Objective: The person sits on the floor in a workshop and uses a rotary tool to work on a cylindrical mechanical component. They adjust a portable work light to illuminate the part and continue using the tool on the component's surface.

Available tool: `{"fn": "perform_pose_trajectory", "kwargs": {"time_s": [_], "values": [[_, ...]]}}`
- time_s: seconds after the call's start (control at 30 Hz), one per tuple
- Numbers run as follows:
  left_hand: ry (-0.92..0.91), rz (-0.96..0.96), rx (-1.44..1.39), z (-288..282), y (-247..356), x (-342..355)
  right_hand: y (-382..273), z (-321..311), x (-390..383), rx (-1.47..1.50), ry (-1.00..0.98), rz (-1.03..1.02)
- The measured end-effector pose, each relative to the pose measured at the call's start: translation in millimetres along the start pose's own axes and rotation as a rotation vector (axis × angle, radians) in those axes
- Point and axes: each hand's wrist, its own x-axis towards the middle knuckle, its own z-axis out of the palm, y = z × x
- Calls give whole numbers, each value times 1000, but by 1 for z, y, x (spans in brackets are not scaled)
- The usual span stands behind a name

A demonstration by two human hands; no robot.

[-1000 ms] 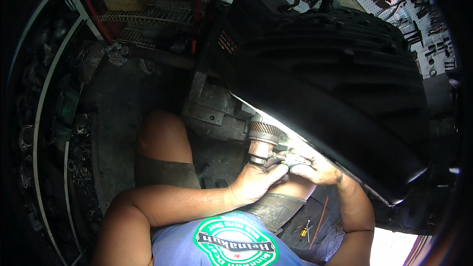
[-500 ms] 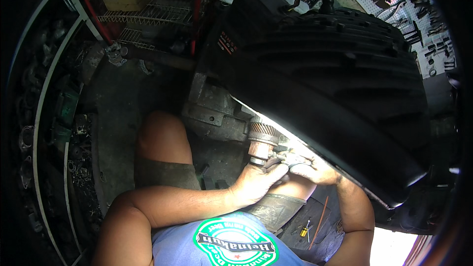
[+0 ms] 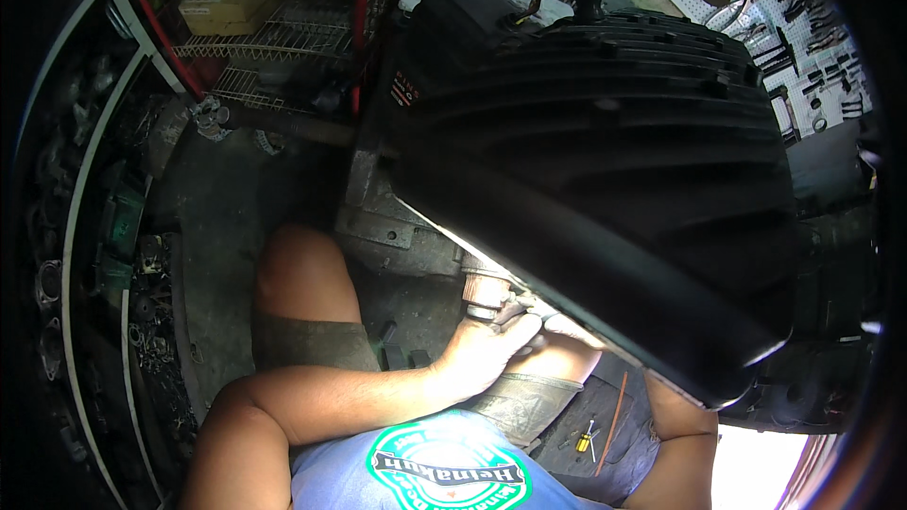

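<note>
A large black ribbed lamp housing [image 3: 605,161] hangs over the work, its lit edge bright along the underside. Below that edge a metal gear shaft [image 3: 486,291] sticks out toward me, its upper part hidden by the lamp. My left hand [image 3: 477,356] is at the shaft's near end, thumb stretched to the right and the other fingers curled; what they grip is hidden. Close beside its thumb is my right hand [image 3: 571,331], mostly covered by the lamp, with its fingers out of sight. Behind the shaft sits a grey metal casing [image 3: 402,236].
A yellow-handled screwdriver [image 3: 586,439] and a thin orange rod [image 3: 614,423] lie at the lower right. Shelves of metal parts [image 3: 49,283] line the left. A wire rack [image 3: 265,33] holds a cardboard box [image 3: 231,8]. Tools hang on a pegboard [image 3: 803,76].
The lamp and background have shifted left and slightly down in the view. The lamp now covers more of the right hand and the toothed gear. The left hand stays at the shaft's end.
</note>
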Motion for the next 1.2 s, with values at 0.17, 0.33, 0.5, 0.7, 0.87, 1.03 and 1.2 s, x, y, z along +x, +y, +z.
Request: {"fn": "perform_pose_trajectory", "kwargs": {"time_s": [0.17, 0.33, 0.5, 0.7, 0.87, 1.03, 1.2], "values": [[-9, 5, -44, 2, 1, 0, 0, 4, -3, 15, 37, 45], [-28, 16, -127, 2, -3, 4, 9, 12, -7, 698, 127, -5], [-31, -10, -151, 2, -4, 5, 7, 5, -6, 246, 62, -1], [-26, -7, -136, 3, -3, 5, 3, 0, -2, 132, 35, -5], [-7, -29, -140, 4, -1, 3, 5, -3, 0, 91, 16, -8], [18, -24, -125, 5, 0, 2, 11, -6, 7, 42, -17, -20], [5, -35, -161, 5, -2, 3, 15, -7, 11, 3, -40, -23]]}}
